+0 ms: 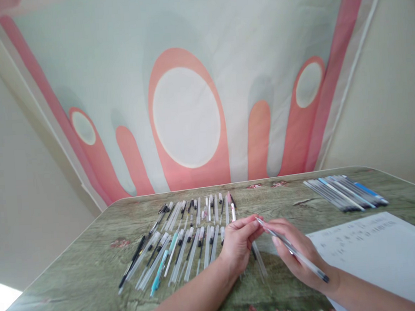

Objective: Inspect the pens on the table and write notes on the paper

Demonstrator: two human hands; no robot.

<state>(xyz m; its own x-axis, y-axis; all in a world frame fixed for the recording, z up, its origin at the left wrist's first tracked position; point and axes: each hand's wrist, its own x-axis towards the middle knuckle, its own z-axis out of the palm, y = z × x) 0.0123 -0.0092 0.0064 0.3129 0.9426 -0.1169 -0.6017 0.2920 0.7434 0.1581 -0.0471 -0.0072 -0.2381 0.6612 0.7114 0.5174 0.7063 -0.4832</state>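
Note:
My right hand [301, 246] is closed around a clear-barrelled pen [309, 264] with a dark end plug. The pen slants down to the right, its tip pointing up and left. At that tip, the thumb and fingers of my left hand [237, 246] are pinched together; any small part between them is hidden. Beneath and left of my left hand lie pen parts in two rows: clear barrels [192, 256], dark refills and caps. A turquoise pen [159, 272] is in the front row. A pink-and-white pen [232, 210] lies at the right end of the back row.
At the right back, a row of assembled pens [338, 193] lies side by side, with blue ones among them. A white sheet [395, 256] with handwriting rests by my right forearm. The wood-patterned table [77, 278] ends at a wall with a pink-and-grey hanging [236, 54].

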